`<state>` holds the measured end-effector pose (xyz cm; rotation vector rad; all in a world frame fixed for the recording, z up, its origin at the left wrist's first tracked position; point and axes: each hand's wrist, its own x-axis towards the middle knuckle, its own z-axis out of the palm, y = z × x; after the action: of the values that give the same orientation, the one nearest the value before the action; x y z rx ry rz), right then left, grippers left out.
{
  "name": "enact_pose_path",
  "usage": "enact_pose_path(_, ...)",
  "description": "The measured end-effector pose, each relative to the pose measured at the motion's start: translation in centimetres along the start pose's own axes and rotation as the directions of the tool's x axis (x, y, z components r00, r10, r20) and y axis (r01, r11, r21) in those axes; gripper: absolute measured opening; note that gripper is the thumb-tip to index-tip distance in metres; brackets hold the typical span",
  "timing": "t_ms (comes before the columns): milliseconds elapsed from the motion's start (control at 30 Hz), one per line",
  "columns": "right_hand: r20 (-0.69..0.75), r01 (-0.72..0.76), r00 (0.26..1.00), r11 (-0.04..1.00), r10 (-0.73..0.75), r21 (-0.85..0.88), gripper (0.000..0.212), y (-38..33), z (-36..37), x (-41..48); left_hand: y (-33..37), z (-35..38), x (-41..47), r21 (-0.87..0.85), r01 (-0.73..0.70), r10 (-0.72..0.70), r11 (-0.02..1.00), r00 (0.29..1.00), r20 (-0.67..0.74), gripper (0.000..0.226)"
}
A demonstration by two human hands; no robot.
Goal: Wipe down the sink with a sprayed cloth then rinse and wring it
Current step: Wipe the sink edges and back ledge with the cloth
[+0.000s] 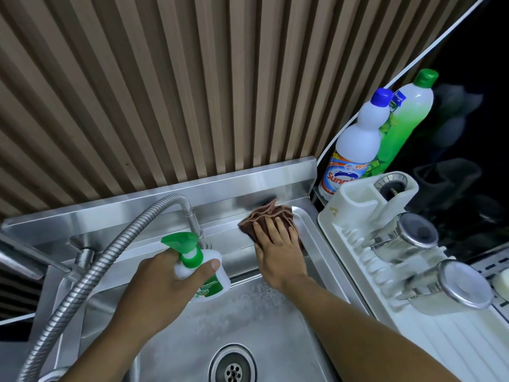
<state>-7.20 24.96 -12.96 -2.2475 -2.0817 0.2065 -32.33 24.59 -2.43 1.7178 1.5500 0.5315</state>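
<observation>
A stainless steel sink (275,321) fills the lower middle, its drain (233,368) near the bottom edge. A brown cloth (268,216) lies bunched on the sink's back right ledge. My right hand (278,252) presses flat on the cloth, fingers spread. My left hand (162,288) grips a white spray bottle (205,274) with a green trigger head, held over the basin's back edge. The nozzle points left.
A flexible metal faucet hose (110,252) arcs over the left side. A white dish rack (385,271) with two steel cups stands to the right. Two cleaning bottles (366,139) stand behind it. A ribbed wall panel rises behind the sink.
</observation>
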Motion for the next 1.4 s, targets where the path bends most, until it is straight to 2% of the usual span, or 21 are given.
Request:
enact_pose_path(167, 0.006, -0.038, 0.999, 0.999, 0.038, 0.016, 0.056, 0.6, -0.3, 1.0, 0.2, 0.4, 0.1, 0.025, -0.005, 0.006, 1.0, 1.0, -0.015, 0.038)
enact_pose_path(333, 0.045, -0.206, 0.978, 0.978, 0.204, 0.038, 0.061, 2.3, -1.4, 2.5, -0.4, -0.2, -0.2, 0.049, -0.023, 0.024, 0.999, 0.999, -0.024, 0.051)
enact_pose_path(467, 0.004, -0.351, 0.936, 0.936, 0.351, 0.026, 0.064, 2.8, -1.7, 3.9, -0.9, -0.6, -0.5, 0.02, -0.019, 0.02, 1.0, 0.999, -0.039, 0.042)
enact_pose_path(600, -0.024, -0.423, 0.904, 0.902, 0.427, 0.086, 0.062, 1.1, -1.5, 4.2, -1.4, -0.8, -0.6, 0.012, -0.016, 0.016, 1.0, 0.999, -0.034, 0.05)
enact_pose_path(667, -0.035, -0.347, 0.936, 0.933, 0.351, 0.098, 0.061, -0.3, -0.8, 3.6, -1.6, -0.9, -0.6, -0.001, -0.01, 0.01, 1.0, 0.999, -0.038, 0.052)
enact_pose_path(800, -0.034, -0.085, 0.996, 0.993, 0.088, 0.081, 0.059, -4.6, 0.1, 1.9, -1.5, -0.9, -0.8, -0.039, -0.006, 0.005, 0.999, 1.0, -0.022, 0.052)
enact_pose_path(1033, 0.026, 0.179, 0.983, 0.983, -0.18, 0.03, 0.053, -7.3, 0.1, 1.5, -1.4, -1.3, -1.2, -0.038, -0.016, 0.015, 0.999, 1.0, -0.014, 0.051)
enact_pose_path(1133, 0.064, 0.214, 0.975, 0.977, -0.214, 0.0, 0.056, -6.5, -0.2, 1.7, -1.0, -1.2, -1.3, -0.017, -0.023, 0.023, 1.0, 1.0, -0.016, 0.045)
enact_pose_path(1167, 0.068, 0.172, 0.983, 0.985, -0.172, 0.002, 0.058, -5.9, -0.3, 1.6, -0.9, -1.2, -1.3, -0.021, -0.02, 0.019, 1.0, 1.0, -0.017, 0.045)
enact_pose_path(1233, 0.057, -0.026, 0.998, 0.999, 0.024, 0.033, 0.061, -4.3, -0.8, 1.7, -0.8, -1.0, -1.3, -0.031, -0.007, 0.006, 0.999, 1.0, -0.017, 0.046)
enact_pose_path(1333, 0.074, -0.348, 0.936, 0.935, 0.344, 0.068, 0.065, -1.5, -2.0, 2.7, -0.7, -1.0, -1.4, -0.025, 0.008, -0.009, 1.0, 1.0, -0.014, 0.052)
enact_pose_path(1400, 0.1, -0.436, 0.898, 0.897, 0.429, 0.069, 0.066, -0.2, -2.9, 3.9, -0.7, -1.0, -1.3, -0.024, 0.015, -0.016, 1.0, 1.0, -0.027, 0.055)
